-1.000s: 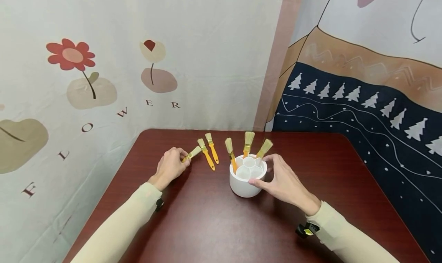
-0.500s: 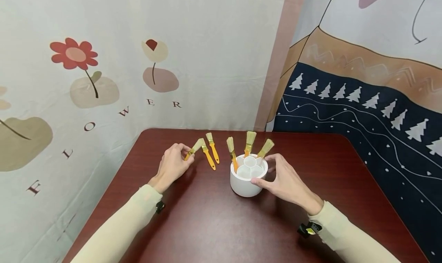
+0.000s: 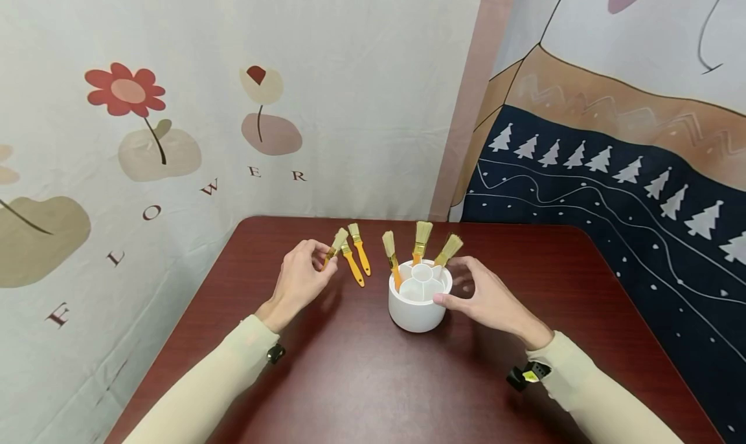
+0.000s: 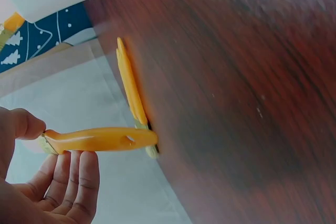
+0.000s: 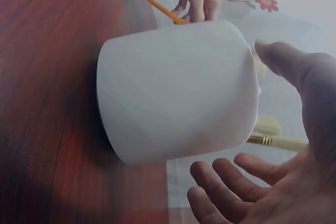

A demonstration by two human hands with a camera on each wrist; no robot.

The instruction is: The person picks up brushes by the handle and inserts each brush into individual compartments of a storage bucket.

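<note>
My left hand [image 3: 300,272] pinches a paintbrush [image 4: 100,139] near its metal band, thumb on one side and fingers on the other. Its yellow-orange handle points down toward the table and the pale bristles point up. Two similar brushes [image 3: 353,267] lie beside it on the table. A white round pot [image 3: 415,318] with a petal-shaped divider [image 3: 422,273] stands to the right, three brushes [image 3: 423,237] upright in it, bristles up. My right hand [image 3: 495,298] spreads around the pot's right side, thumb near the rim; in the right wrist view a gap shows between fingers and pot.
The dark red wooden table [image 3: 373,379] ends at a back edge just behind the brushes. Behind it hangs a pale flower-printed cloth [image 3: 361,107], with a navy tree-patterned cloth [image 3: 559,237] on the right.
My left hand has raised the paintbrush and moved slightly right, tipping it more upright beside the lying brushes. My right hand has eased back from the pot, which stays in place.
</note>
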